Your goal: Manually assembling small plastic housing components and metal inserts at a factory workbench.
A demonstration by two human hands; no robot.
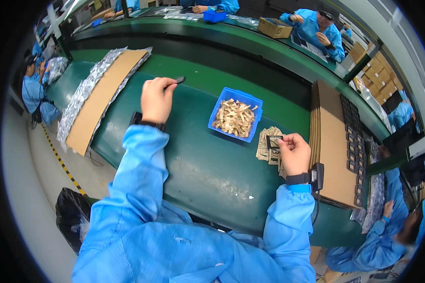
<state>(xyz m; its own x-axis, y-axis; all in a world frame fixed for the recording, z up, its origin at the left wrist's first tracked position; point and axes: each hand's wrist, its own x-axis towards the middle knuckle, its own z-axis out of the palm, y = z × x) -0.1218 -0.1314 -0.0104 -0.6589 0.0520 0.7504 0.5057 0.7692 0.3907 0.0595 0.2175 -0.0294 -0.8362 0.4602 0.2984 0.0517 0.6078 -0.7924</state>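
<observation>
Raised over the green table, my left hand [156,103] is closed in a pinch on a small thin black piece [180,80], too small to name. On the other side, my right hand [295,153] pinches a small black rectangular frame [274,141] between thumb and fingers. Beneath that frame lies a pile of flat tan pieces [264,152], partly hidden by my hand. Between my hands stands a blue plastic bin [251,101] filled with crumpled tan paper strips [234,117].
Stacked cardboard sheets [333,174] at the right carry rows of black rectangular frames [352,129]. A cardboard sheet [106,94] on silvery wrapped material [82,96] lies at the left. The green table [203,174] runs between them. Several co-workers [318,30] in blue sit around.
</observation>
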